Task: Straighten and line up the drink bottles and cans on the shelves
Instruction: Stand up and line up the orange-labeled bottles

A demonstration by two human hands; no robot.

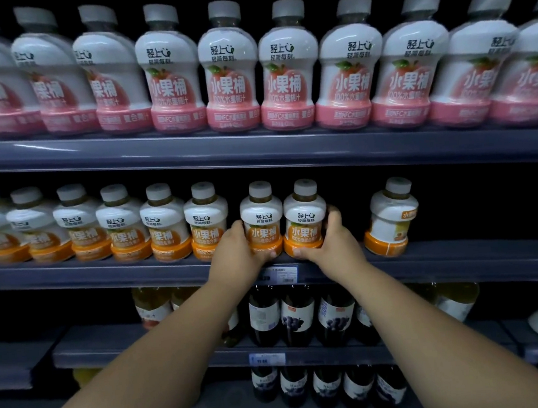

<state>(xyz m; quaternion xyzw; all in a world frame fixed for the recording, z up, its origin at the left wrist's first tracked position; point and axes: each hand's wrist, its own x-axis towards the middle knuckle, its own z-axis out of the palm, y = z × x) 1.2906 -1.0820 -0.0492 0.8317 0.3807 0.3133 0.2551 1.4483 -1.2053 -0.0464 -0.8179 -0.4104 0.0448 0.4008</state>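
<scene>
Orange-banded white juice bottles stand in a row on the middle shelf (pixel 105 276). My left hand (pixel 236 255) grips the left side and base of one orange bottle (pixel 262 224). My right hand (pixel 336 240) grips the right side and base of the orange bottle (pixel 305 223) beside it. Both bottles stand upright, labels forward, side by side at the shelf's front edge. Further right, apart from the row, a single orange bottle (pixel 391 219) stands turned with its label facing sideways.
The top shelf (pixel 256 152) carries a long row of pink-banded white bottles (pixel 288 68). Below, dark grape juice bottles (pixel 298 315) and yellow juice bottles (pixel 153 306) fill the lower shelves. A price tag (pixel 278 274) hangs under my hands. The middle shelf's far right is dark.
</scene>
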